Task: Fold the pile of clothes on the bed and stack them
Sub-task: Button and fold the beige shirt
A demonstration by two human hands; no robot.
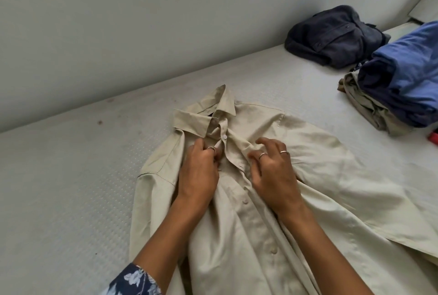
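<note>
Head view: two hands, left hand [198, 171] and right hand [275, 171], pinch one beige shirt [237, 235].

Smooth beige woven cloth with faint sheen, shirt [272, 200]; matt dimpled white covering, bed [71, 188]; at two o'clock, fuzzy matt charcoal cloth, dark garment [331, 36].

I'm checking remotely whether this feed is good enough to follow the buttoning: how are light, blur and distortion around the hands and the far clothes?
Head view: soft, even daylight, no glare; faint shadows under the left hand and right hand on the beige shirt. The hands are slightly soft; the white button stays readable. Wide-angle bending skews the bed edge; the folded stack is cut off at the right.
</note>
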